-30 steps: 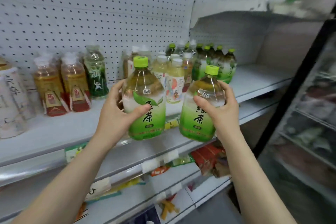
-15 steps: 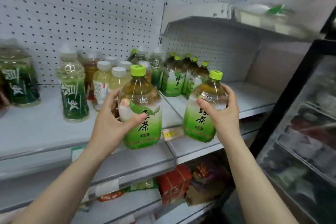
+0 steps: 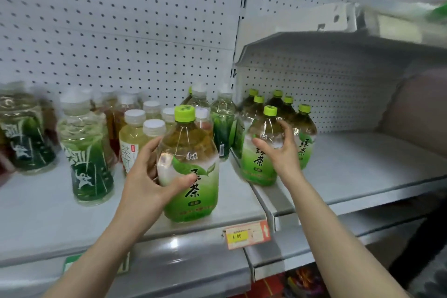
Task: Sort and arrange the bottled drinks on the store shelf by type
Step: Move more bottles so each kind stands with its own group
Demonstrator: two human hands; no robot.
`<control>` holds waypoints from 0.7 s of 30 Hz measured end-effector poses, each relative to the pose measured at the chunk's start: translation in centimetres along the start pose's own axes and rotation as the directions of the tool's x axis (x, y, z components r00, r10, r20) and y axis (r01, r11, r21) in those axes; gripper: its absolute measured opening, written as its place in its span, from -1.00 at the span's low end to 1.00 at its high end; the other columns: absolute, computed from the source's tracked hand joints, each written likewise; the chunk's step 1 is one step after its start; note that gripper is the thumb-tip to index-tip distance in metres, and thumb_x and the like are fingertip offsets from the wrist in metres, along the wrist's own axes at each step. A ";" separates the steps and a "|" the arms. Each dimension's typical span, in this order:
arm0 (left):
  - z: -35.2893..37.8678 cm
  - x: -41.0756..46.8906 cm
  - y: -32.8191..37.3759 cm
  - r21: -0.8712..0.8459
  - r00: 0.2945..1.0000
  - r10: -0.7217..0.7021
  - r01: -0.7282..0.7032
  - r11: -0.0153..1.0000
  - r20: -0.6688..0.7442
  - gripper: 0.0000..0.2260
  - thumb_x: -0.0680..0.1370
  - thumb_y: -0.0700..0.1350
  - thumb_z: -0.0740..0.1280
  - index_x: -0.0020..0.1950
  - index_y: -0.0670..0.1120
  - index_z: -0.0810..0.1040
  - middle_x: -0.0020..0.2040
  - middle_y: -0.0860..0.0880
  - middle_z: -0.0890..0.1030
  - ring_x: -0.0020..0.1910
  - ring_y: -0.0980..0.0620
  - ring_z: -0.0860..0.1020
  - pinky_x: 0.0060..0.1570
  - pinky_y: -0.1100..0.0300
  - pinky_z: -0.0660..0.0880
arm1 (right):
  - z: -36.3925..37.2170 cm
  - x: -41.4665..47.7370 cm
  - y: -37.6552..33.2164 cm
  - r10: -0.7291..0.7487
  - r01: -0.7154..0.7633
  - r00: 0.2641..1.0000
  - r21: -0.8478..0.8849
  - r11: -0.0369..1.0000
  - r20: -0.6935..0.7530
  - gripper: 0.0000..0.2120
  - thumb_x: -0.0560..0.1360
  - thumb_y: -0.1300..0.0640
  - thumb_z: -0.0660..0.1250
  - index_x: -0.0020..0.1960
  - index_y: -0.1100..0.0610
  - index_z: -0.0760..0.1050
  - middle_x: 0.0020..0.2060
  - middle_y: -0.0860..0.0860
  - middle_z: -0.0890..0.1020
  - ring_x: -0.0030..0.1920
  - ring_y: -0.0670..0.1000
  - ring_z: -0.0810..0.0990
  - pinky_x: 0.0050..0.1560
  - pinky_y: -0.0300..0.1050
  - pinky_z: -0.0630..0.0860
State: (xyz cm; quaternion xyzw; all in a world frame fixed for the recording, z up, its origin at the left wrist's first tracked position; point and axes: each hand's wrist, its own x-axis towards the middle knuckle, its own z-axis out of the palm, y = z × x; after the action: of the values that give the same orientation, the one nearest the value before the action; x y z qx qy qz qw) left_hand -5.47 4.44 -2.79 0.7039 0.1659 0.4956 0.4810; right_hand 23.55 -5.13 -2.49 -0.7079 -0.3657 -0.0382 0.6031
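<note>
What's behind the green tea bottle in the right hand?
Several more lime-capped green tea bottles, backed by the pegboard. Their lower bodies are mostly hidden by that bottle and the right hand.

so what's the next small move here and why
Probably carry the green tea bottle in the left hand rightward, setting it beside the second green tea bottle held by the right hand. It matches the green-capped group there, but is in front of white-capped drinks on the left shelf section.
</note>
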 end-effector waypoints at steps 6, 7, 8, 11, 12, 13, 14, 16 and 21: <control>1.7 0.6 -0.4 0.042 1.000 0.028 -0.029 0.999 0.009 -0.24 0.18 0.06 0.56 0.34 0.23 0.39 0.16 0.53 0.49 0.14 0.47 0.50 -0.06 0.59 0.42 | 1.0 3.0 1.8 -0.051 0.061 0.997 -0.183 0.981 0.063 -0.09 0.35 -0.30 0.41 0.58 -0.08 0.15 0.59 -0.03 0.14 0.52 0.00 0.17 0.42 -0.04 0.15; 2.0 0.6 -0.3 0.048 0.999 0.032 -0.032 0.998 0.007 -0.24 0.19 0.05 0.56 0.36 0.19 0.40 0.16 0.50 0.50 0.15 0.45 0.50 -0.05 0.59 0.42 | 0.8 3.4 2.1 -0.072 0.089 0.993 -0.206 0.974 0.088 -0.12 0.40 -0.26 0.41 0.60 -0.07 0.12 0.59 -0.04 0.11 0.54 0.01 0.14 0.46 -0.02 0.13; 2.3 0.6 -0.2 0.057 0.999 0.036 -0.036 0.998 -0.002 -0.25 0.20 0.04 0.56 0.36 0.17 0.39 0.15 0.52 0.50 0.14 0.48 0.49 -0.04 0.60 0.40 | 0.6 3.6 2.4 -0.091 0.115 0.989 -0.226 0.967 0.113 -0.15 0.44 -0.22 0.41 0.60 -0.07 0.09 0.60 -0.04 0.10 0.55 0.00 0.12 0.48 -0.01 0.10; 3.3 0.4 -0.1 0.062 0.999 0.024 -0.021 0.998 -0.048 -0.27 0.20 0.01 0.56 0.32 0.21 0.37 0.08 0.62 0.46 0.09 0.59 0.44 -0.07 0.65 0.37 | -0.3 3.4 2.9 -0.116 0.156 0.982 -0.290 0.944 0.152 -0.19 0.51 -0.20 0.36 0.62 -0.07 0.03 0.61 -0.04 0.08 0.56 -0.05 0.06 0.50 -0.02 0.05; 3.7 0.3 -0.1 0.057 0.998 0.015 -0.011 0.998 -0.065 -0.27 0.19 0.01 0.55 0.31 0.21 0.37 0.06 0.63 0.46 0.07 0.58 0.45 -0.09 0.64 0.38 | -0.6 3.1 2.7 -0.135 0.173 0.981 -0.318 0.932 0.137 -0.21 0.53 -0.19 0.35 0.62 -0.05 0.04 0.60 -0.02 0.10 0.57 -0.02 0.07 0.51 0.00 0.07; 3.9 0.3 -0.2 0.051 0.997 0.004 0.001 0.999 -0.083 -0.26 0.19 0.01 0.55 0.31 0.20 0.37 0.05 0.63 0.46 0.06 0.57 0.47 -0.11 0.63 0.39 | -0.9 2.8 2.4 -0.180 0.202 0.979 -0.339 0.919 0.094 -0.24 0.54 -0.16 0.35 0.61 -0.02 0.09 0.59 0.02 0.14 0.57 0.03 0.10 0.51 0.03 0.12; 4.2 0.2 -0.3 0.046 0.995 -0.009 0.013 0.999 -0.096 -0.26 0.18 0.01 0.55 0.31 0.21 0.37 0.04 0.62 0.47 0.04 0.56 0.49 -0.12 0.61 0.41 | -1.0 2.5 1.9 -0.250 0.244 0.968 -0.344 0.907 0.027 -0.28 0.54 -0.13 0.37 0.59 0.03 0.15 0.56 0.08 0.21 0.54 0.08 0.17 0.49 0.06 0.19; 4.7 0.0 -0.4 0.041 0.993 -0.027 0.032 0.999 -0.115 -0.28 0.17 0.01 0.56 0.28 0.25 0.37 0.04 0.60 0.49 0.04 0.52 0.51 -0.12 0.59 0.43 | -0.6 2.2 0.0 -0.398 0.350 0.912 -0.324 0.879 -0.095 -0.40 0.56 -0.04 0.36 0.51 0.10 0.24 0.45 0.12 0.35 0.46 0.09 0.31 0.44 0.07 0.31; 5.4 -0.7 0.0 0.069 0.990 -0.029 0.038 0.997 -0.136 -0.25 0.19 -0.01 0.56 0.35 0.18 0.40 0.08 0.55 0.51 0.07 0.50 0.51 -0.08 0.57 0.44 | 4.7 6.0 -6.1 -0.306 0.349 0.931 -0.246 0.904 0.197 -0.28 0.59 0.04 0.32 0.62 0.07 0.01 0.55 0.09 0.25 0.54 0.08 0.22 0.50 -0.01 0.11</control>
State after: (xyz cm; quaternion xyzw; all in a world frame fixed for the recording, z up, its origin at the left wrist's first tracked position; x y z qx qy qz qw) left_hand -1.14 1.16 -3.46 0.6825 0.2275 0.5278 0.4516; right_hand 22.66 1.86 4.22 -0.7141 -0.5160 -0.1352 0.4533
